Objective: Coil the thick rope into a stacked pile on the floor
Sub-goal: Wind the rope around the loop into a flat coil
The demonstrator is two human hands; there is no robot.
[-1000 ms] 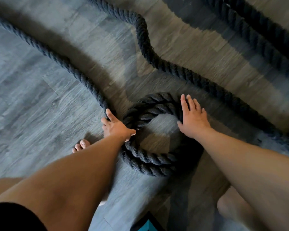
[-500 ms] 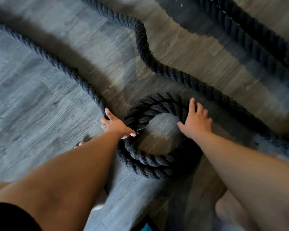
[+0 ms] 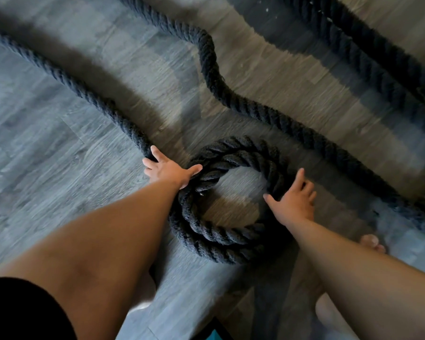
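Observation:
A thick black rope lies on the grey wood floor (image 3: 47, 168), and part of it is wound into a round stacked coil (image 3: 219, 239) of about two turns in front of me. My left hand (image 3: 168, 171) rests with spread fingers on the rope where the loose strand (image 3: 84, 94) from the far left meets the coil's left side, its thumb lying on the coil. My right hand (image 3: 292, 200) lies with straight fingers against the coil's right side. Neither hand is curled round the rope.
A second stretch of rope (image 3: 280, 119) snakes from the top centre down to the right edge. Another stretch (image 3: 366, 50) crosses the top right corner. My bare foot (image 3: 372, 242) stands right of the coil. A teal object (image 3: 214, 336) peeks in at the bottom edge.
My right hand has slid from the coil's far right edge down along its right side towards me. My left hand has stayed at the coil's left side.

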